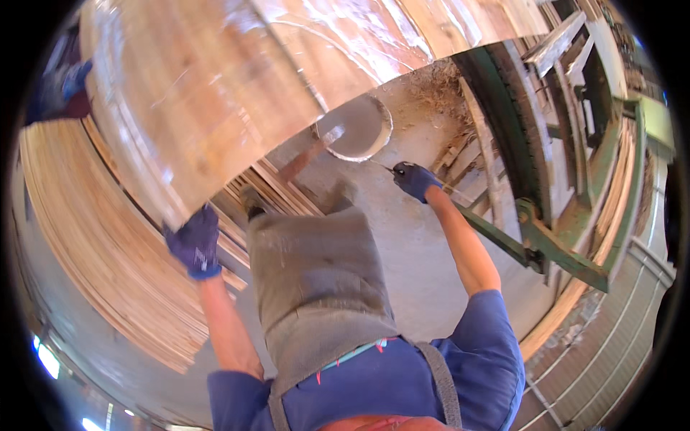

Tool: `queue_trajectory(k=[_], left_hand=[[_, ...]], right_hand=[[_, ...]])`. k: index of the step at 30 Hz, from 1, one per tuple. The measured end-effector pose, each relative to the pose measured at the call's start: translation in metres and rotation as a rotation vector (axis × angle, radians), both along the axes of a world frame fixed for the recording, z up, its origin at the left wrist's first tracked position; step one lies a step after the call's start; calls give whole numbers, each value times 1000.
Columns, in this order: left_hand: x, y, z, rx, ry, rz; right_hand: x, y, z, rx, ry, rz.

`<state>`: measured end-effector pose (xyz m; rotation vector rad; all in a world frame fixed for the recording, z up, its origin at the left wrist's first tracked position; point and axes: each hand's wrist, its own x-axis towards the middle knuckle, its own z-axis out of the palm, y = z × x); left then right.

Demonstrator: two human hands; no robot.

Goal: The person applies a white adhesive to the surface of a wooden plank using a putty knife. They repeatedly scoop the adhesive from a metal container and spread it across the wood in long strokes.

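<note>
The gloved left hand (194, 243) is closed on the edge of a large veneer sheet (215, 79). The gloved right hand (415, 179) is curled, pinching a thin stick (381, 167) near a round basin (363, 129).

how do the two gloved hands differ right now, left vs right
The left hand grips the lower edge of a large thin wood sheet; the right hand is off the sheet and pinches something thin, too small to identify. The left hand sits nearer the body, beside the veneer stack; the right hand reaches out over the concrete floor, near the round basin. Both wear dark blue gloves.
</note>
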<state>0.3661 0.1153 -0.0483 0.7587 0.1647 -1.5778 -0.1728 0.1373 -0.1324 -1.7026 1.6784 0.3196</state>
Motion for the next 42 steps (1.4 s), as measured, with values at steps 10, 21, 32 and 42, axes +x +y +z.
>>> queue_trajectory(k=[10, 21, 32, 42], left_hand=[[19, 10, -23, 103, -665, 304], [-4, 11, -10, -65, -1365, -373], [9, 8, 0, -220, -741, -498], [23, 4, -9, 42, -307, -422]], right_hand=[[49, -109, -356, 100, 325, 81], [44, -128, -330, 261, 226, 567], [-15, 10, -206, 442, -645, -990], [-7, 50, 116, 19, -1346, -1123]])
